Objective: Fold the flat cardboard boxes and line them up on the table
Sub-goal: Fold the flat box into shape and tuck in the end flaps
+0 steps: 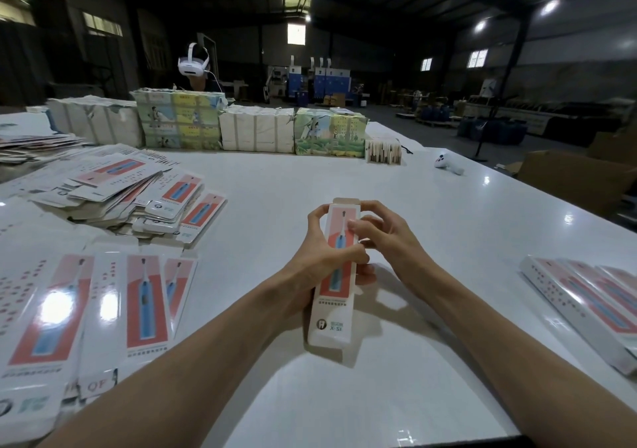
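Both hands hold one long white toothbrush box [331, 316] with a red panel, opened into a tube above the white table [448, 227]. My left hand [317, 261] wraps around its left side and middle, thumb over the front. My right hand [382, 237] touches its upper right edge with the fingers near the far open flap. Flat unfolded boxes [86, 306] lie at the near left, and a loose heap of flat boxes [138, 192] sits further back on the left. Folded boxes [586, 306] lie side by side at the right edge.
Wrapped bundles of printed cartons [255, 133] stand in a row along the table's far side. A small white device [448, 166] lies at the far right. A person wearing a white headset [193, 65] stands behind the bundles. Brown cardboard [568, 178] sits beyond the right edge.
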